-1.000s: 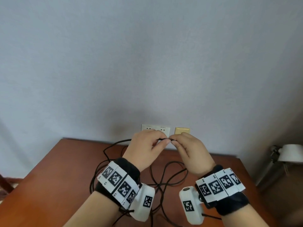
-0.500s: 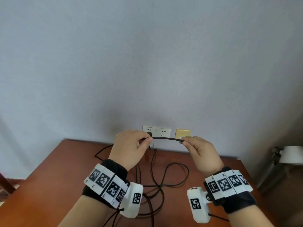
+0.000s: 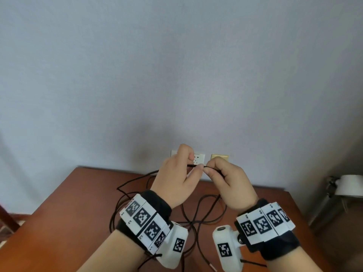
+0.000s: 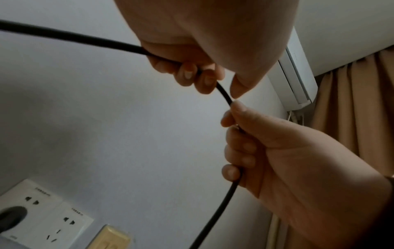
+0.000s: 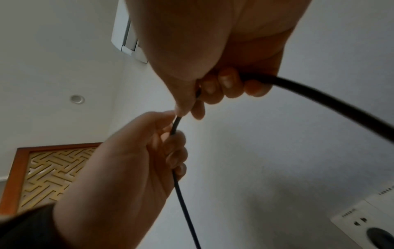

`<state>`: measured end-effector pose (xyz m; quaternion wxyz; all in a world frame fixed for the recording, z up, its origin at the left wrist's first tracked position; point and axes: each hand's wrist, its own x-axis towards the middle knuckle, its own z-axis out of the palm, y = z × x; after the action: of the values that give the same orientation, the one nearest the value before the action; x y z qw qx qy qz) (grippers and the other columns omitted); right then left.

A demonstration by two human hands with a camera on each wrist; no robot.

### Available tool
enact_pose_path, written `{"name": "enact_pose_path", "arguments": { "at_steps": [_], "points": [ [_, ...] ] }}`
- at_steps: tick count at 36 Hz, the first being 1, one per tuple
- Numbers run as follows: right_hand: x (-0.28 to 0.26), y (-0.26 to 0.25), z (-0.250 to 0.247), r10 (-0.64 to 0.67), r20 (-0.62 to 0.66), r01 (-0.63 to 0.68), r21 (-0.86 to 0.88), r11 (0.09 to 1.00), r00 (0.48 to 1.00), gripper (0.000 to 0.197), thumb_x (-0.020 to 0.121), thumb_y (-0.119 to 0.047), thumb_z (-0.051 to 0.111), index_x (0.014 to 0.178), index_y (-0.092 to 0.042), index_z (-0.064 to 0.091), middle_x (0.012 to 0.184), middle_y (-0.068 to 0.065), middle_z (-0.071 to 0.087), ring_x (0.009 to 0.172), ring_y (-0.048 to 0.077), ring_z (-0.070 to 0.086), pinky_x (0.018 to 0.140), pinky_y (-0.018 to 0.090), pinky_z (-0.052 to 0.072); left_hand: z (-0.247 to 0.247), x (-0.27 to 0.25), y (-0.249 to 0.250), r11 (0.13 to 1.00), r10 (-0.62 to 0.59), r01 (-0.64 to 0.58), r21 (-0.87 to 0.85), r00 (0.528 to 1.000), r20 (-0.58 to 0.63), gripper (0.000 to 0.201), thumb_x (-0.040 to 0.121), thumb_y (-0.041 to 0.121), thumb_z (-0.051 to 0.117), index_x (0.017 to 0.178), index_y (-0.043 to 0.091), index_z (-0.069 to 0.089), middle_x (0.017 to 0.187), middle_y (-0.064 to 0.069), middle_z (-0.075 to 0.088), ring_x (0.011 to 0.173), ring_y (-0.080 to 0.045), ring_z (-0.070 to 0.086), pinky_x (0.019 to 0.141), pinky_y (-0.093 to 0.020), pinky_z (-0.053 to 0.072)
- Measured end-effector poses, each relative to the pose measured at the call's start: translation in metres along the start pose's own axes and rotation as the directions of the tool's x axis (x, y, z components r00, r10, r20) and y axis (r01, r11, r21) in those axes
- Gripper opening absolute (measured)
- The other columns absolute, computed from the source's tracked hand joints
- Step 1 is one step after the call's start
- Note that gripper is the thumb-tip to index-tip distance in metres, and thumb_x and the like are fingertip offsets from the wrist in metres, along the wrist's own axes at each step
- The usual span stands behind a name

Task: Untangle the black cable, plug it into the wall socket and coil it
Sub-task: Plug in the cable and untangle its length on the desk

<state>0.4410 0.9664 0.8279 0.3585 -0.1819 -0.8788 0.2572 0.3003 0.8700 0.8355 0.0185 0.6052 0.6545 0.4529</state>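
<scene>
Two hands, left (image 3: 177, 179) and right (image 3: 231, 184), both pinching one black cable (image 3: 198, 166); two white sockets (image 3: 199, 158) behind.

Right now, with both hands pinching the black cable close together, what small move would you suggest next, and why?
Probably slide the right hand outward along the black cable while the left hand holds: loose loops remain on the table.
</scene>
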Motion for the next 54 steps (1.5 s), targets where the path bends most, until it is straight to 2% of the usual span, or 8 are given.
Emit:
{"name": "enact_pose_path", "arguments": {
  "at_steps": [4,12,16,21,27,43,49,54],
  "points": [
    [-0.001,0.002,-0.003,-0.041,0.056,0.040,0.016,0.999,0.998,0.019,0.094,-0.026,0.047,0.086,-0.019,0.063,0.074,-0.014,0.058,0.070,0.006,0.053,0.064,0.020,0.043,-0.008,-0.002,-0.002,0.999,-0.016,0.016,-0.036,1.000,-0.001,0.031,0.087,0.031,0.065,0.093,0.016,0.039,0.065,0.014,0.043,0.055,0.001,0.048,0.052,-0.008,0.034],
    [-0.008,0.032,-0.017,0.035,-0.003,-0.036,-0.049,0.998,0.999,0.024,0.092,-0.032,0.048,0.079,-0.017,0.062,0.072,-0.006,0.056,0.067,0.008,0.051,0.062,0.017,0.040,-0.035,-0.007,-0.010,0.992,-0.126,0.124,-0.039,0.991,-0.054,0.028,0.087,0.024,0.069,0.093,0.010,0.045,0.058,0.016,0.045,0.064,0.017,0.050,0.060,0.001,0.036],
    [-0.010,0.038,-0.017,0.018,-0.007,-0.019,-0.115,0.993,1.000,0.036,0.091,-0.042,0.040,0.083,-0.016,0.064,0.074,-0.001,0.062,0.073,0.012,0.055,0.068,0.024,0.043,-0.034,-0.008,-0.018,0.993,-0.085,0.090,0.071,0.994,-0.066,0.019,0.089,0.028,0.066,0.085,0.015,0.053,0.061,0.018,0.044,0.067,0.013,0.051,0.059,-0.004,0.038],
    [-0.004,0.026,-0.010,-0.017,-0.015,0.014,-0.151,0.988,1.000,0.035,0.091,-0.041,0.039,0.087,-0.019,0.066,0.070,-0.009,0.057,0.070,0.005,0.052,0.063,0.016,0.040,-0.014,-0.001,-0.014,0.969,-0.030,0.024,0.248,0.999,0.021,0.027,0.097,0.040,0.043,0.081,0.023,0.057,0.069,0.007,0.054,0.066,-0.008,0.050,0.061,-0.030,0.039],
    [0.001,0.017,0.004,-0.051,0.046,0.058,-0.181,0.982,0.998,0.035,0.093,-0.040,0.037,0.094,-0.021,0.066,0.074,-0.003,0.060,0.073,0.010,0.054,0.066,0.031,0.046,0.011,0.000,-0.002,0.985,-0.022,0.002,0.171,0.993,0.116,0.027,0.100,0.032,0.038,0.082,0.017,0.051,0.069,0.004,0.049,0.066,-0.013,0.048,0.062,-0.033,0.039],
    [-0.015,0.034,-0.022,0.164,-0.044,-0.165,-0.005,0.986,0.985,0.013,0.090,-0.013,0.061,0.086,-0.017,0.072,0.080,-0.004,0.070,0.081,0.007,0.061,0.071,0.011,0.043,-0.032,0.005,-0.033,0.985,-0.053,0.044,0.168,0.998,0.045,0.038,0.092,0.041,0.056,0.060,0.023,0.049,0.052,0.008,0.043,0.052,-0.009,0.044,0.052,-0.021,0.032],
    [-0.011,0.032,-0.012,0.247,-0.084,-0.234,0.137,0.962,0.965,0.024,0.092,-0.010,0.056,0.094,-0.031,0.066,0.092,-0.021,0.065,0.088,-0.014,0.057,0.078,0.001,0.038,-0.025,0.005,-0.039,0.981,-0.035,0.024,0.191,0.998,0.056,0.028,0.096,0.040,0.046,0.082,0.022,0.062,0.072,0.009,0.060,0.067,-0.010,0.053,0.062,-0.031,0.042],
    [-0.003,0.026,-0.004,0.265,-0.090,-0.239,0.228,0.944,0.960,0.023,0.092,-0.003,0.055,0.097,-0.021,0.069,0.082,-0.003,0.063,0.070,-0.005,0.057,0.070,0.008,0.043,-0.013,0.003,-0.030,0.988,-0.072,0.064,0.142,0.996,0.054,0.015,0.096,0.035,0.052,0.094,0.023,0.062,0.075,0.014,0.057,0.068,-0.003,0.050,0.058,-0.014,0.034]
  ]
}}
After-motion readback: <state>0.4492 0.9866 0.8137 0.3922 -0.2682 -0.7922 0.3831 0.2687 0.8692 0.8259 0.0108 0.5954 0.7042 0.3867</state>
